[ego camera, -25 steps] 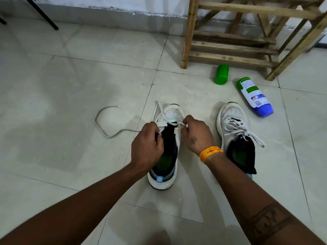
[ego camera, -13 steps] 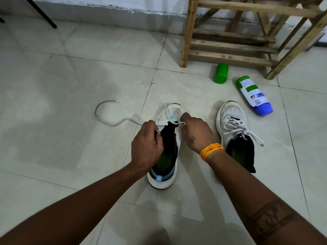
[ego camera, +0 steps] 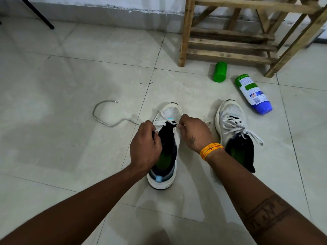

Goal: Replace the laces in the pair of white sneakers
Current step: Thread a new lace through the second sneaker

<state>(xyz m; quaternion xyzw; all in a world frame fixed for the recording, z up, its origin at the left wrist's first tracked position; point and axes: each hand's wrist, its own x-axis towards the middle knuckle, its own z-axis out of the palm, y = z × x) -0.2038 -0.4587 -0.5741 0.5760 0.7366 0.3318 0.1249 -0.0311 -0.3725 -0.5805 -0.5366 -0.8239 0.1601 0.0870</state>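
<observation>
Two white sneakers stand toe-away on the tiled floor. The left sneaker [ego camera: 170,112] has a dark tongue, a green insole and a white lace [ego camera: 106,121] through its lowest eyelets; the lace's long end trails left across the floor in a curl. My left hand [ego camera: 145,145] grips the sneaker's left eyelet edge with the lace by its fingers. My right hand [ego camera: 193,133], with an orange band at the wrist, pinches the lace at the right eyelet edge. The right sneaker [ego camera: 230,112] is laced, its ends loose.
A wooden rack [ego camera: 228,43] stands at the back right against the wall. A small green bottle [ego camera: 220,71] and a green, white and blue bottle [ego camera: 253,93] lie on the floor before it. A black stand leg [ego camera: 40,16] crosses the top left corner.
The lace's free end on the floor has been drawn closer to the sneaker and its curl has shrunk. Both hands stay at the lowest eyelets.
</observation>
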